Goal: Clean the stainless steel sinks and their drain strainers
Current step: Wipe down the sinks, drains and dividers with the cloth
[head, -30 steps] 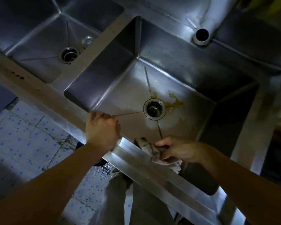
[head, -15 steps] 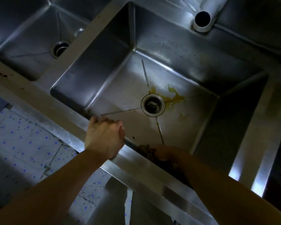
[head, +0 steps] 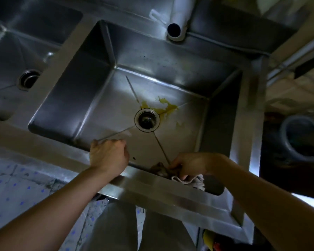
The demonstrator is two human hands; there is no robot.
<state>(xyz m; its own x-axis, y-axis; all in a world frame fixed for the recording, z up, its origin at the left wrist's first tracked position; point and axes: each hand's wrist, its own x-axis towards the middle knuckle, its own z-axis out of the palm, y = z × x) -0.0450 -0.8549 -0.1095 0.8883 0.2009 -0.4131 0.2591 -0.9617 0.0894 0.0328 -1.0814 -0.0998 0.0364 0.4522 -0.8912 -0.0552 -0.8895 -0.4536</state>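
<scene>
A deep stainless steel sink (head: 91,91) fills the middle of the view. Its round drain strainer (head: 147,120) sits in the floor, with a yellow stain (head: 168,106) just behind and to the right of it. My left hand (head: 107,156) grips the sink's front rim (head: 152,185), fingers curled over the edge. My right hand (head: 192,164) holds a dirty rag (head: 187,179) against the inside of the front wall, low by the rim. A second sink (head: 9,57) with its own drain (head: 28,79) lies at the left.
A white spout (head: 174,31) points down over the back edge of the middle sink. At the right stands a round container (head: 294,140) in shadow. A tiled floor (head: 16,187) with blue dots lies below left, and my legs stand against the front.
My right hand with the rag has come up slightly from the dark front wall, so the rag's pale end shows again. My left hand stays on the rim. The view has shifted.
</scene>
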